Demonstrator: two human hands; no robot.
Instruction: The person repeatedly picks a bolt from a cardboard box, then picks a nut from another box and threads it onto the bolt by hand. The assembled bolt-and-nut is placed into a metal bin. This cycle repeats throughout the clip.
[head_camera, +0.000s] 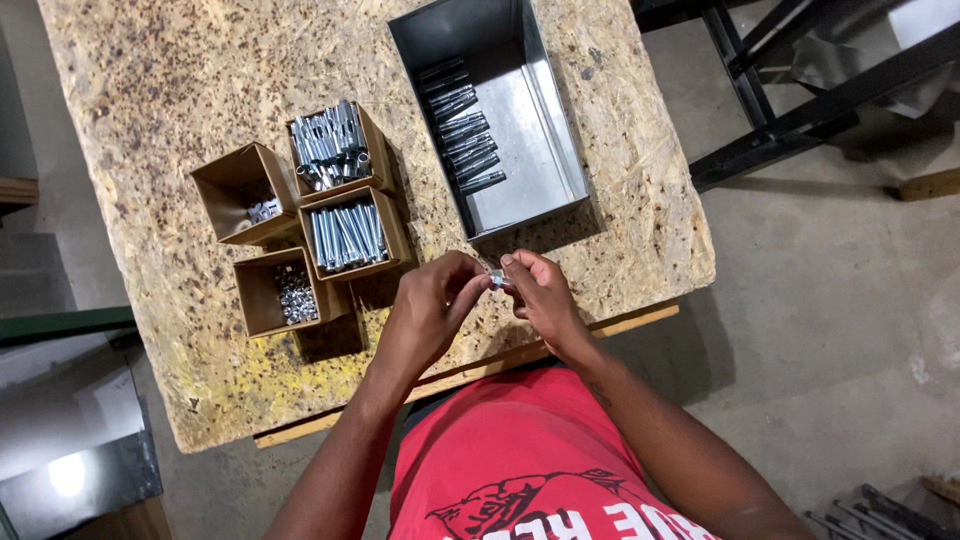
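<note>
You are holding a small, shiny metal fastener (496, 278) between both hands, just above the near edge of the desk (150, 90). It is too small and too covered by fingers to tell its exact shape. Your left hand (432, 305) is pinching it from the left, thumb and fingertips clenched on it; your right hand (538, 293) is meeting it from the right, its fingertips also closing on the same piece.

The desk is showing a rough, speckled chipboard top with a pale wooden strip along its near edge. Just beyond your hands a rectangular grey metal bin (545, 160) is sitting, smooth-walled, with a row of dark sleeved bolts (463, 125) lying side by side along its left wall.

To the left, four open brown cardboard boxes are clustering together: one (335, 148) is holding shiny sleeves jumbled, one (349, 236) long bright bolts laid in parallel, one (288, 292) a heap of small nuts, and one (245, 193) is nearly bare, with a few small silvery pieces.

You are wearing a red shirt (520, 450).
</note>
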